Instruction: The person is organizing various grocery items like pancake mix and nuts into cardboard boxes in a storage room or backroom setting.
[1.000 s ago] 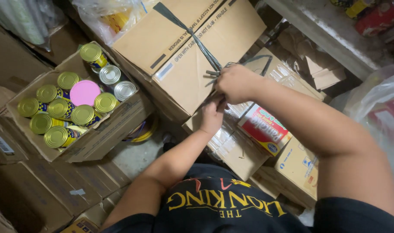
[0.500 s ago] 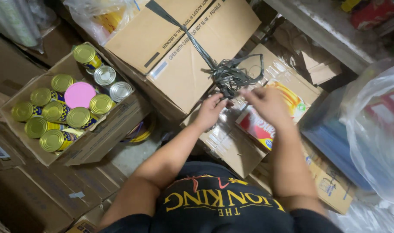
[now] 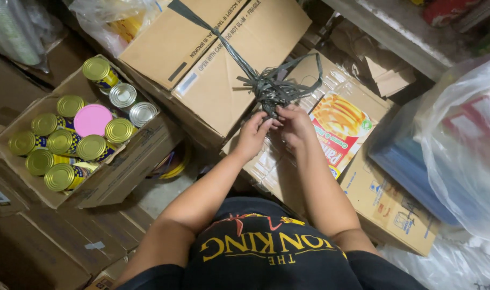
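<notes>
**Both hands at the knot on a strapped box**

A cramped storeroom floor packed with cartons fills the frame, with a shelf edge point(image 3: 384, 32) running across the upper right. In the upper centre lies a large closed box point(image 3: 213, 59), bound by a dark plastic strap point(image 3: 202, 21) that runs diagonally over its lid and ends in a tangled knot point(image 3: 274, 86) at the box's near corner.

The left hand point(image 3: 253, 134) and right hand point(image 3: 294, 124) meet just below that knot, fingers pinched on the loose strap ends. Both are closed in a fine grip on the strands rather than clenched in fists; the fingertips sit tight together, which suits picking at a tight tangle. The forearms rise from the lower centre, so the knot is held close in front of the body.

Under the hands lies a flat package point(image 3: 341, 129) with orange and yellow print, wrapped in clear film, resting on another carton point(image 3: 390, 209) at the right. A bulky clear bag point(image 3: 465, 145) crowds the right edge. At the left, an open box point(image 3: 116, 177) holds gold-topped cans point(image 3: 59, 142), two silver-topped cans point(image 3: 132, 104) and a pink lid point(image 3: 92, 119). Another plastic bag point(image 3: 110, 16) sits at the upper left. The loops of strap stand up around the knot and partly hide the fingertips.
</notes>
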